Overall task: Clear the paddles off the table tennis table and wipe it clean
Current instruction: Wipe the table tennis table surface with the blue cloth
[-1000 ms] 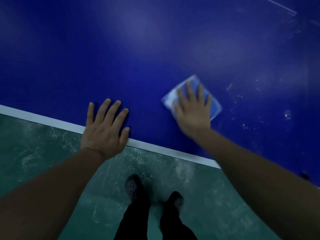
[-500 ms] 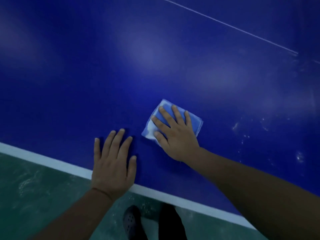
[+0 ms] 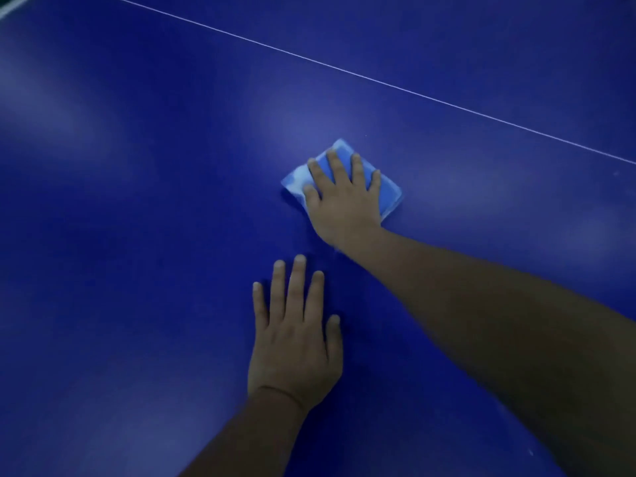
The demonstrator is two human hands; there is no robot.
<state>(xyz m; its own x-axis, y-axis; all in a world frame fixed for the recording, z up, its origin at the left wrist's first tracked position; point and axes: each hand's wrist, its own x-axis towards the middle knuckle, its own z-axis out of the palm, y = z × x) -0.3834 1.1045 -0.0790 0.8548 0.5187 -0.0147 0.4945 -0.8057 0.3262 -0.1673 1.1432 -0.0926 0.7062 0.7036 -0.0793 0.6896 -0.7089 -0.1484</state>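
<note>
The dark blue table tennis table [image 3: 137, 235] fills the view. A folded blue and white cloth [image 3: 390, 192] lies flat on it near the middle. My right hand [image 3: 344, 201] presses down on the cloth with straight, spread fingers. My left hand [image 3: 294, 339] rests flat on the bare table, nearer to me and apart from the cloth, its fingers straight. No paddle is in view.
A thin white centre line [image 3: 344, 68] runs across the table from upper left to right. A bit of the table's white edge [image 3: 10, 6] shows at the top left corner.
My right hand has pushed the cloth farther out over the table. My view has tilted forward, so the near white edge, the green floor and my shoes have dropped out of sight.
</note>
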